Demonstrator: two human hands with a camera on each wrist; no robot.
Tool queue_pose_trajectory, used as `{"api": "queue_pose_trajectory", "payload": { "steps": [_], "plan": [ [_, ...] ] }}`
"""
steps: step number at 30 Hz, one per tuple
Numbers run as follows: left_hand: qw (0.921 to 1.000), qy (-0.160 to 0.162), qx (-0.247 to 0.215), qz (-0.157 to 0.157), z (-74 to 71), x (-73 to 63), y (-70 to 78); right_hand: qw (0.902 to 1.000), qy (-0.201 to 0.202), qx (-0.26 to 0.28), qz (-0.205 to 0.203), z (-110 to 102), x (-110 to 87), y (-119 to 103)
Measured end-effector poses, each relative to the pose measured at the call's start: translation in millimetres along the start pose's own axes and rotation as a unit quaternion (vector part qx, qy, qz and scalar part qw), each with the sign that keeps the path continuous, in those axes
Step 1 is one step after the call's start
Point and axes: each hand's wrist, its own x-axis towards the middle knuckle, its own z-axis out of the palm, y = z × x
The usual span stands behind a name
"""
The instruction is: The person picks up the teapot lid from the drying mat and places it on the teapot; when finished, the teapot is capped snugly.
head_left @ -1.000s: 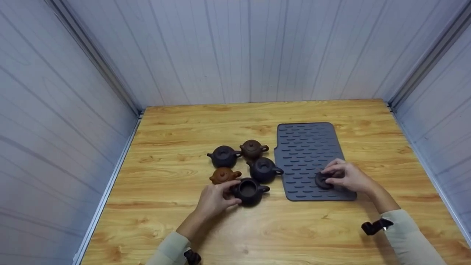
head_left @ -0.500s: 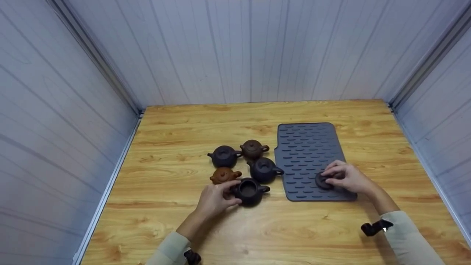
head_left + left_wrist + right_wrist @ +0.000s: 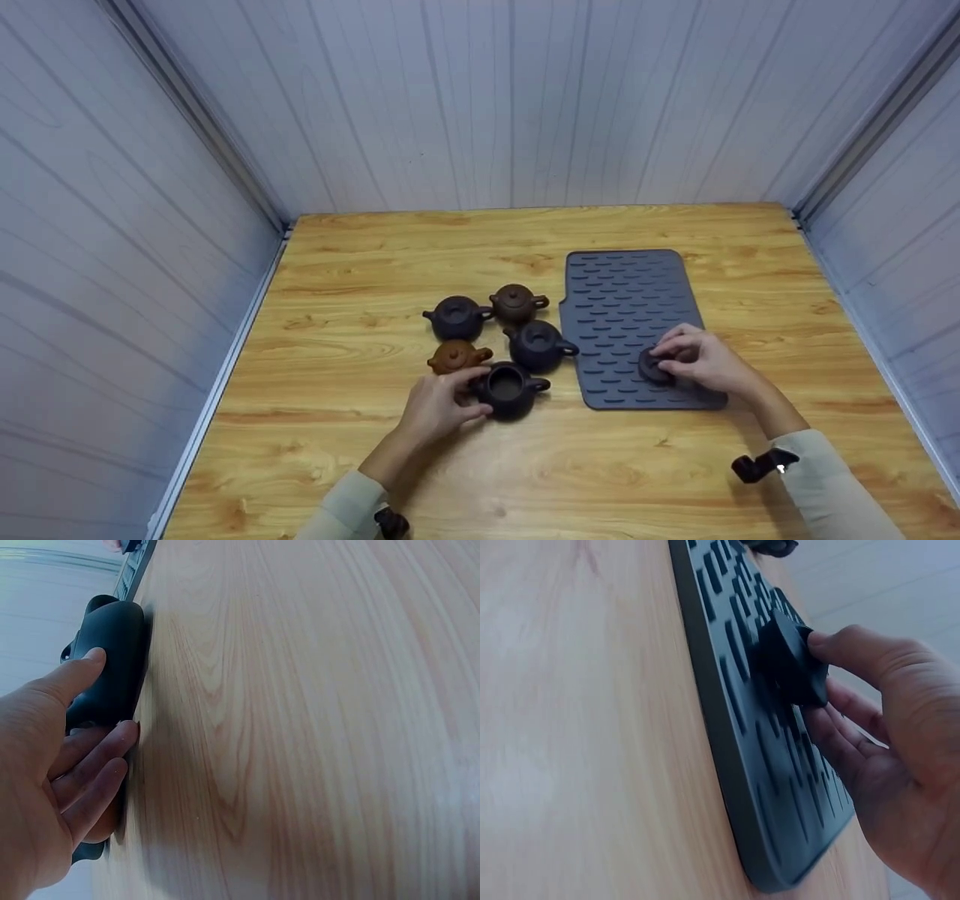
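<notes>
A dark lidless teapot stands upright on the table, its open mouth facing up and its handle pointing right. My left hand holds it at the spout side, thumb against the near wall; the spout is mostly hidden by the fingers. On the grey ridged mat's right front part, my right hand pinches a dark round teapot lid between thumb and fingers. In the right wrist view the lid is tilted, close over the mat; whether its edge touches cannot be told.
Behind the lidless teapot stand an orange-brown teapot, two dark lidded teapots and a small brown teapot, close together. The grey mat lies to their right, one handle reaching its left edge. White panel walls enclose the wooden table.
My right hand has shifted slightly left with the lid, which looks a little raised and tilted. The left hand and the teapots stay where they were.
</notes>
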Motion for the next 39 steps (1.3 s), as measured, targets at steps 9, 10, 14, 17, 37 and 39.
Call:
{"api": "queue_pose_trajectory", "payload": {
  "steps": [9, 10, 14, 17, 37, 39],
  "plan": [
    [0.9999, -0.008, -0.007, -0.007, -0.3, 0.4, -0.5, 0.9992, 0.022, 0.02, -0.027, 15, 8.2, -8],
    [0.9999, -0.006, -0.006, -0.007, -0.2, 0.4, -0.1, 0.9989, 0.023, 0.023, -0.033, 16, 9.2, -10],
    [0.9998, 0.008, 0.017, -0.002, 1.2, 0.4, 1.4, 0.9985, 0.02, 0.027, -0.043, 24, 14.4, -18],
    [0.9992, 0.018, 0.035, 0.002, 2.0, 0.0, 2.6, 0.9988, 0.009, 0.03, -0.038, 28, 18.7, -25],
    [0.9996, -0.006, 0.028, -0.006, -0.8, 0.7, 2.1, 0.9955, -0.058, 0.046, -0.059, 61, 57.0, -69],
    [0.9995, -0.005, 0.031, -0.005, -0.5, 0.0, 2.3, 0.9942, -0.064, 0.053, -0.068, 65, 61.4, -74]
  ]
}}
